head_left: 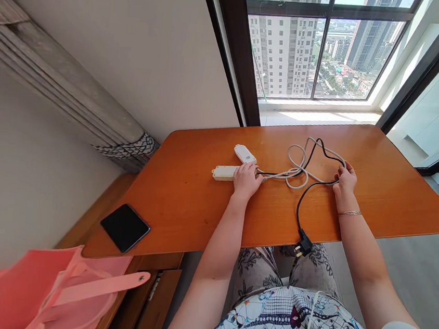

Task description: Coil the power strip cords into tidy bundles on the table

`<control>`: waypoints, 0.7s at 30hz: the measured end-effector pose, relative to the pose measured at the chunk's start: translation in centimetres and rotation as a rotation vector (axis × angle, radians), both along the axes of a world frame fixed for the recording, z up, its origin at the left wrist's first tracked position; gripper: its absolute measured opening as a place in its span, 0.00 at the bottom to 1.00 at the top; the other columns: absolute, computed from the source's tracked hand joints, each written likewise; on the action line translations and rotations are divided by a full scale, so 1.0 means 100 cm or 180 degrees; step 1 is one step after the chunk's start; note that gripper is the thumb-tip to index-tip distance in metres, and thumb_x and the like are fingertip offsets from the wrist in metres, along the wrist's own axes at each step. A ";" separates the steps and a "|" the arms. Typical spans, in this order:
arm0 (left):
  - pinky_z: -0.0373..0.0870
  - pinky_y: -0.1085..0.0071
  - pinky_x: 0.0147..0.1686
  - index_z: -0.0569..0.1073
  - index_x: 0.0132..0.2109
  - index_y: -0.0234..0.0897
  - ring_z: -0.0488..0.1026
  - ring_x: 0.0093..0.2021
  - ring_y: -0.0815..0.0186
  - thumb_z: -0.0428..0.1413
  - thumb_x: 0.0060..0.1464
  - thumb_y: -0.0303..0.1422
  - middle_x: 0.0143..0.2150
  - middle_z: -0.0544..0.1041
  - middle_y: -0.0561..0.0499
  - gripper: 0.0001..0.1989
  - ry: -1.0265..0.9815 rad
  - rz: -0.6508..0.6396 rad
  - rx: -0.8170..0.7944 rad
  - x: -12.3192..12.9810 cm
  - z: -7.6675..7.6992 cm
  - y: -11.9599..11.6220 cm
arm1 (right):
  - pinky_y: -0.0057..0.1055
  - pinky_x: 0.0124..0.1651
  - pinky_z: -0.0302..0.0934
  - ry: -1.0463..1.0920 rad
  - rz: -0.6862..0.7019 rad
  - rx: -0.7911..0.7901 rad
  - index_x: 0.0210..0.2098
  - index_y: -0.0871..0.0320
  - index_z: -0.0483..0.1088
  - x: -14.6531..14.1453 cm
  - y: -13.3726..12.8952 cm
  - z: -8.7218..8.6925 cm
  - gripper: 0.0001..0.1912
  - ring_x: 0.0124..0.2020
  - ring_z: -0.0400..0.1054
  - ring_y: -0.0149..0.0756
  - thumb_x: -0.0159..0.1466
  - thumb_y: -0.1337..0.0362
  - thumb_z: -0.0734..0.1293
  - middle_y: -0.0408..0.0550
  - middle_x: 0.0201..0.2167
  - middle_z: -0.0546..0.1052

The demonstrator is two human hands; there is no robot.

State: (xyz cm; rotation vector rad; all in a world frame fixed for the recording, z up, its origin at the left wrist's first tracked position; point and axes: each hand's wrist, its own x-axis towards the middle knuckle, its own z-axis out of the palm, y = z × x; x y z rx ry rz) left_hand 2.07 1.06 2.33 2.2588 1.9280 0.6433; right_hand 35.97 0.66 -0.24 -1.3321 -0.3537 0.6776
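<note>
Two white power strips lie on the orange-brown table; one point(245, 154) is angled at the back, the other point(224, 173) lies nearer. My left hand point(246, 179) is closed over the right end of the nearer strip, where the cords come out. A white cord point(295, 179) loops across the table beside a black cord point(311, 158). My right hand point(345, 180) pinches both cords at the right bend. From there the black cord curves back to a black plug point(303, 244) with metal prongs, hanging at the table's front edge.
A black tablet or phone point(125, 227) lies at the left of the table point(183, 208). Pink bags point(53, 288) stand at the lower left, by a wooden drawer unit point(153, 304). Behind the table are a window point(321, 55) and a tied curtain point(74, 86).
</note>
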 end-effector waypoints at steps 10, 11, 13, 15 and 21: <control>0.62 0.51 0.68 0.80 0.50 0.41 0.70 0.65 0.51 0.53 0.59 0.29 0.59 0.79 0.43 0.15 -0.0203 -0.0302 0.0246 -0.002 -0.002 0.001 | 0.49 0.61 0.62 -0.2320 0.0151 -0.0112 0.49 0.59 0.73 -0.010 -0.012 0.006 0.20 0.54 0.67 0.47 0.57 0.62 0.69 0.57 0.52 0.72; 0.61 0.52 0.68 0.80 0.50 0.41 0.71 0.64 0.52 0.52 0.60 0.28 0.58 0.80 0.44 0.15 -0.0179 -0.0439 0.0228 0.000 -0.002 0.000 | 0.49 0.62 0.61 -0.2529 0.0152 -0.0111 0.51 0.60 0.72 -0.013 -0.014 0.008 0.21 0.56 0.65 0.49 0.58 0.63 0.69 0.58 0.54 0.70; 0.60 0.52 0.68 0.80 0.49 0.41 0.74 0.61 0.54 0.50 0.60 0.27 0.55 0.82 0.46 0.16 -0.0100 -0.0685 0.0116 0.004 -0.001 -0.002 | 0.50 0.64 0.58 -0.2981 0.0135 -0.0012 0.52 0.59 0.72 -0.019 -0.021 0.014 0.20 0.60 0.62 0.50 0.60 0.63 0.68 0.60 0.55 0.68; 0.61 0.52 0.67 0.80 0.49 0.40 0.77 0.57 0.55 0.49 0.61 0.26 0.52 0.83 0.46 0.17 -0.0044 -0.0819 -0.0004 0.007 0.000 -0.003 | 0.50 0.65 0.57 -0.3381 0.0147 0.0127 0.50 0.58 0.73 -0.028 -0.029 0.020 0.16 0.61 0.61 0.51 0.63 0.62 0.65 0.59 0.55 0.68; 0.63 0.55 0.65 0.81 0.49 0.40 0.78 0.54 0.56 0.50 0.63 0.29 0.52 0.83 0.45 0.16 -0.0026 -0.0803 -0.0011 0.007 0.000 -0.004 | 0.41 0.51 0.65 -0.3850 0.0918 0.0130 0.42 0.53 0.76 -0.049 -0.046 0.031 0.13 0.40 0.70 0.42 0.70 0.59 0.60 0.51 0.36 0.75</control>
